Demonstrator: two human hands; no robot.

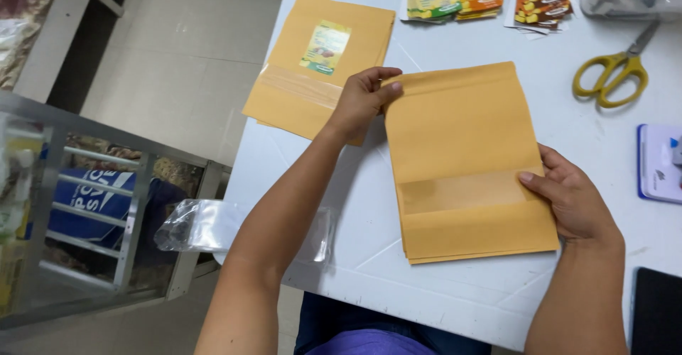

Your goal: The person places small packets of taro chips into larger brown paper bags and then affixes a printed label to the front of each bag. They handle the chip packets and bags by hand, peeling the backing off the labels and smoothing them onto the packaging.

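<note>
Pale tiled floor at left, evenly lit; white table above it. Grey metal rack alongside, low.

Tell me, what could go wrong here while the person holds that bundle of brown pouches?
The bundle of brown pouches is pinched only at its top corner by the left hand and at its side by the right hand, so the pouches could fan apart or slip.

The clear plastic bag hangs over the table edge under the left forearm and might be nudged off.

The labelled pouch stack lies close to the left hand, so the two piles could get mixed.
</note>
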